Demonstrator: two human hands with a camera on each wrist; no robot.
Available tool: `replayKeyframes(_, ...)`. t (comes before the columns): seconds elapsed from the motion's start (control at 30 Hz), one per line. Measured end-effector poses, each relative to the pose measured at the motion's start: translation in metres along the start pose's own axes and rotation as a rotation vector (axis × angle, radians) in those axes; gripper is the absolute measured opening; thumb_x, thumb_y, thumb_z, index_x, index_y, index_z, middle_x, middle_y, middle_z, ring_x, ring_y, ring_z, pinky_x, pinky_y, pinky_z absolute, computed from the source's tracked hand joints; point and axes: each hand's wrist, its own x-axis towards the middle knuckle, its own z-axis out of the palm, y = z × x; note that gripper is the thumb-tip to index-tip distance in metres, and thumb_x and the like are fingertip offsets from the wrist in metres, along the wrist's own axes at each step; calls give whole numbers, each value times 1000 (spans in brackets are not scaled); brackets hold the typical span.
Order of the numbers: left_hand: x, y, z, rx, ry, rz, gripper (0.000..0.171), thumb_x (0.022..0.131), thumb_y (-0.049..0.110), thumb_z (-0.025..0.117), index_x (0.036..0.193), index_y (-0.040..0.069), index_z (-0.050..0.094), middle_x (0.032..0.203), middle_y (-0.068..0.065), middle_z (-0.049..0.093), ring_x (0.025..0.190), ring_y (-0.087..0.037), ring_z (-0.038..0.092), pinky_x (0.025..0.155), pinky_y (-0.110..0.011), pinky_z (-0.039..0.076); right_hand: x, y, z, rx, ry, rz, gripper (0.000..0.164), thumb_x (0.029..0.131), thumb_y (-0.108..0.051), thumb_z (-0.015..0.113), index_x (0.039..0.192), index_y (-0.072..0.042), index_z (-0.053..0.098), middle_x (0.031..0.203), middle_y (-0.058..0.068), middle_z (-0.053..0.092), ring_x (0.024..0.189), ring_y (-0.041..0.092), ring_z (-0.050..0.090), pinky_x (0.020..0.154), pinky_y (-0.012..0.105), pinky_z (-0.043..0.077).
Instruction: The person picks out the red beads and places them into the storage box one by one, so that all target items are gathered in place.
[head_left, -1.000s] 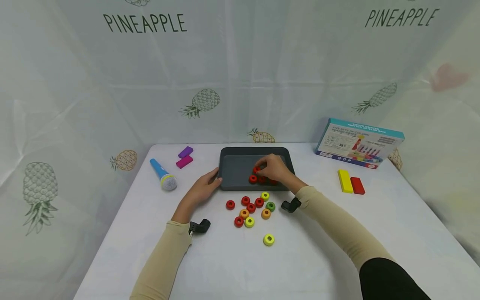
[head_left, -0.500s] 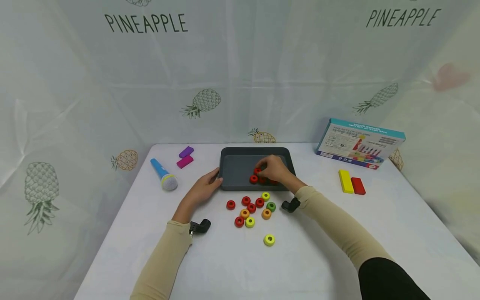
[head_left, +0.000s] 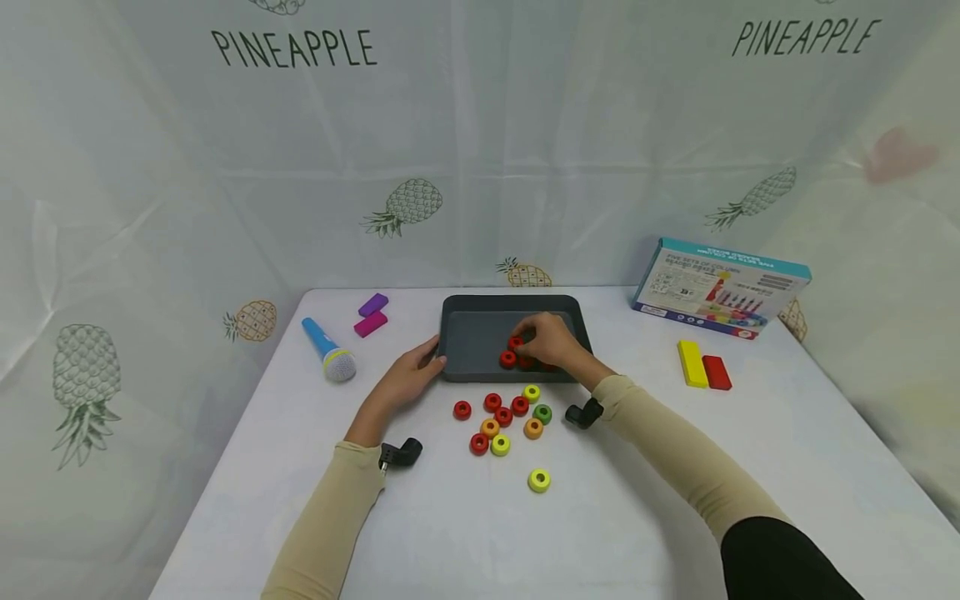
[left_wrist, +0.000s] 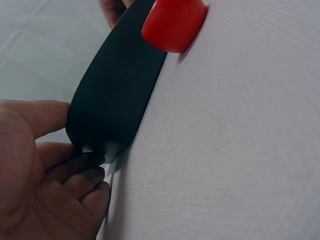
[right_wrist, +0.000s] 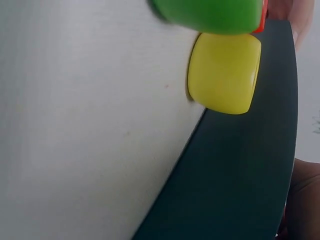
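Observation:
My right hand is over the right part of a dark grey tray, fingertips pinching a red bead. Beneath that hand, more red beads lie in the tray, partly covered by it. At the tray's left front corner my left hand holds the edge; in the left wrist view its thumb touches the dark tray wall and the other fingers bend against the side. The tray wall hides the right hand's fingertips in the right wrist view.
In front of the tray lie loose red, orange, yellow and green beads. Left are a toy microphone and purple and magenta blocks. Right are yellow and red blocks and a cardboard box.

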Motion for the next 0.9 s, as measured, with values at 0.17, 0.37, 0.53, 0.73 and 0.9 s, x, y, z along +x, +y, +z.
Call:
replayKeyframes(0.17,-1,1,0,10,3,5,63,106,40,50,161,20,29,166,-8,32,152,-33,33,125,-50,28,-3,-1,-1,3,10,-7,29,87,-13,80,114,-5,75,118,13,74,109,28,68,92,43,59)
replayKeyframes(0.37,-1,1,0,19,6,13,62,106,39,50,161,19,29,165,-9,32,152,-33,33,125,-50,28,-6,-1,-1,20,22,-6,31,88,-14,79,117,-4,74,118,14,74,108,28,69,89,41,60)
replayKeyframes(0.53,-1,1,1,17,1,9,63,106,40,50,161,20,29,165,-9,32,152,-33,32,125,-50,28,-13,-5,-3,41,59,-10,31,89,-15,78,118,-4,74,120,14,73,110,29,67,93,43,58)
replayKeyframes(0.73,-1,3,1,12,4,10,62,106,39,50,161,21,29,166,-9,32,153,-33,32,125,-50,27,-26,-19,-6,81,80,-48,33,89,-13,77,120,-3,73,122,13,72,113,30,67,96,46,57)
replayKeyframes(0.9,-1,1,1,20,5,3,63,106,41,49,162,22,27,167,-7,30,154,-32,29,126,-50,26,-37,-32,-7,109,58,-88,34,88,-12,77,121,-2,73,121,13,72,112,35,67,93,46,58)
